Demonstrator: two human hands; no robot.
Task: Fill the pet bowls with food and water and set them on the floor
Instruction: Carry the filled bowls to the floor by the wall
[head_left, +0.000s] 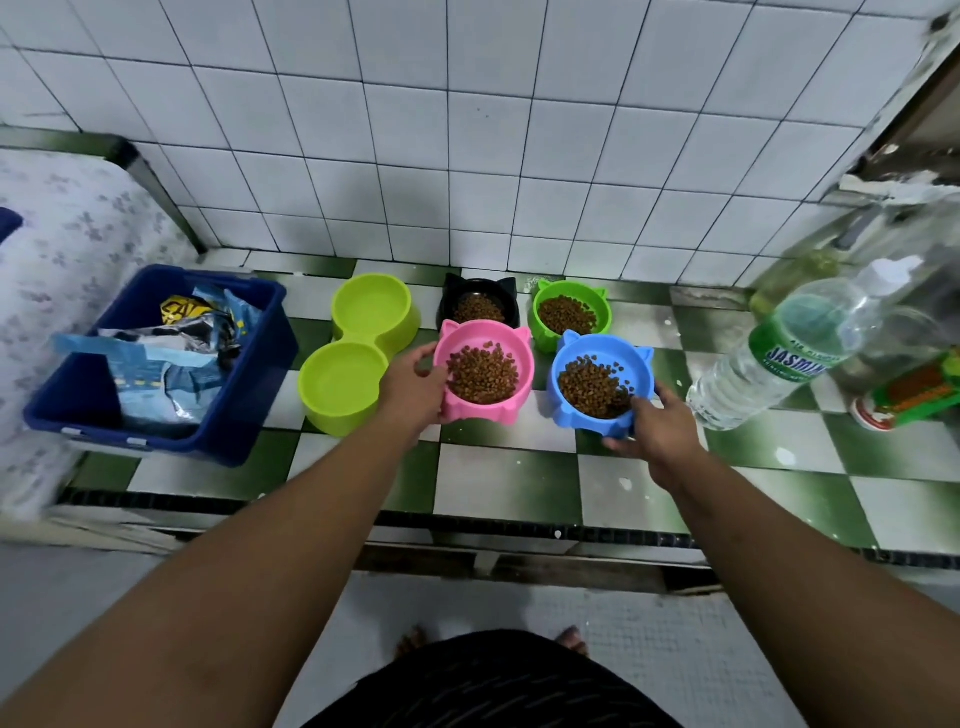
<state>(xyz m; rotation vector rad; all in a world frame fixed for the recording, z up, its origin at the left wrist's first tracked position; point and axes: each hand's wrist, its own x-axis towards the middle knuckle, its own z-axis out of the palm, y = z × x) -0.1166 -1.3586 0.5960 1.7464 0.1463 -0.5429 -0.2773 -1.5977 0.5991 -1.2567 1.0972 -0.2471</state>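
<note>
Filling looked done; carrying to the floor was the step in hand. Left hand (415, 387) had its grip curled on the pink plastic cat-eared bowl (524, 364), and right hand (657, 421) on the blue plastic cat-eared bowl (597, 345). Both bowls sat near on the checked tile surface (519, 467). Next move: lift them level. Count: four kibble bowls, including the black cat-eared bowl (452, 285) and green cat-eared bowl (602, 312) behind; one lime double bowl (363, 358); one clear water bottle (779, 353).

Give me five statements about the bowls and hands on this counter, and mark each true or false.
1. The black bowl holds kibble. True.
2. The left hand grips the pink bowl. True.
3. The right hand grips the black bowl. False: it grips the blue bowl.
4. The double bowl holds kibble. False: neither half does.
5. The green bowl is empty. False: it holds kibble.
</note>
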